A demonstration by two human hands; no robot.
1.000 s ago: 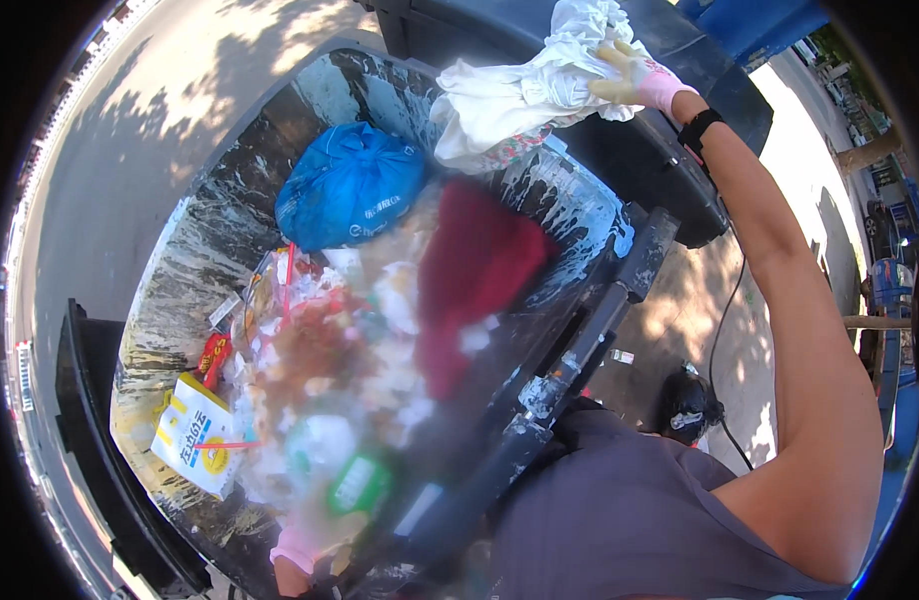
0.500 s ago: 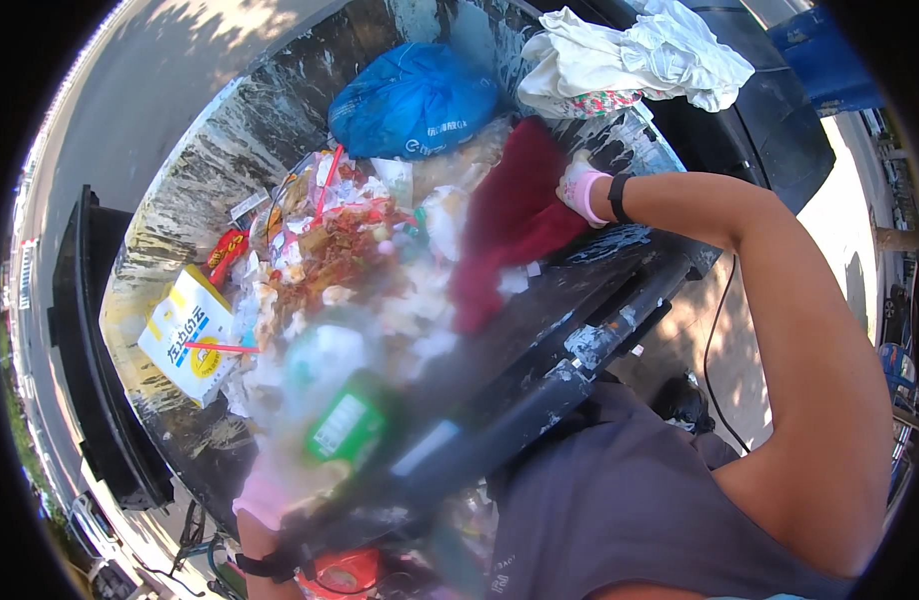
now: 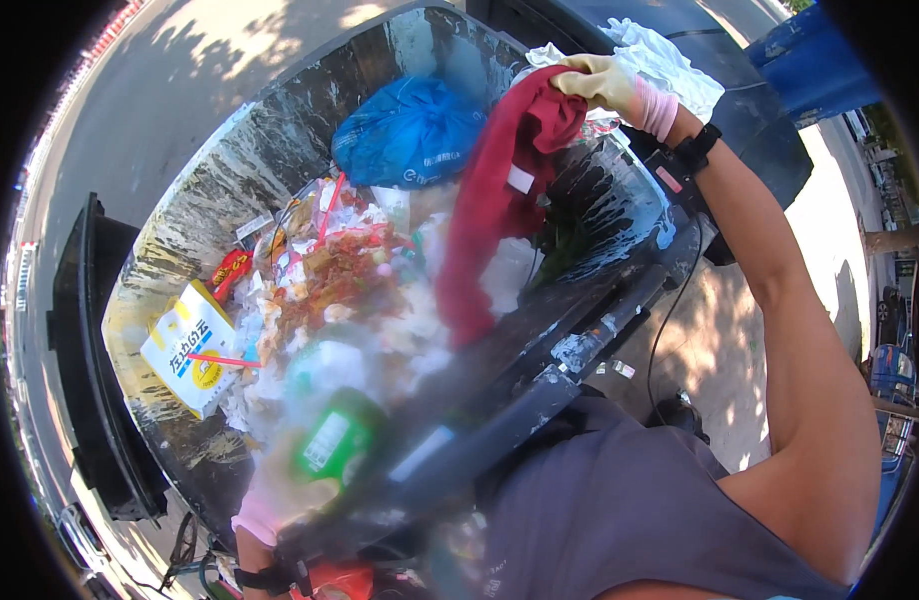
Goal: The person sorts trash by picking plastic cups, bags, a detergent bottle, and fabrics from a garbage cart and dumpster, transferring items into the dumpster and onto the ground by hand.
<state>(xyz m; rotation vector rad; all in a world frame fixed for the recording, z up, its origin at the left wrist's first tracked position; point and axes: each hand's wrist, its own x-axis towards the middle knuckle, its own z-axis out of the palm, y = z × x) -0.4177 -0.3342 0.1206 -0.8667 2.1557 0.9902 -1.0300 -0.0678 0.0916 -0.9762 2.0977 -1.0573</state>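
My right hand point(image 3: 602, 84), in a pale glove with a pink cuff, pinches the top of a dark red cloth garment point(image 3: 495, 215). The garment hangs over the right part of an open bin point(image 3: 215, 170) and has a small white tag. At the lower left, my gloved left hand point(image 3: 290, 485) is closed around a green container point(image 3: 335, 440) with a white label. A blurred patch in the view softens the container and part of that hand. Below the garment lies mixed rubbish point(image 3: 355, 260), with paper scraps and brown food waste.
A tied blue plastic bag point(image 3: 410, 135) sits at the bin's far side. White cloth point(image 3: 665, 65) lies over the far right rim. A white and yellow bag point(image 3: 192, 348) leans on the left wall. Another black bin point(image 3: 100, 360) stands at left, and a dark cable point(image 3: 670, 335) hangs at right.
My right hand has lifted up and away toward the white cloth, drawing the red garment higher so it hangs longer. My left hand keeps the green container and has shifted slightly.
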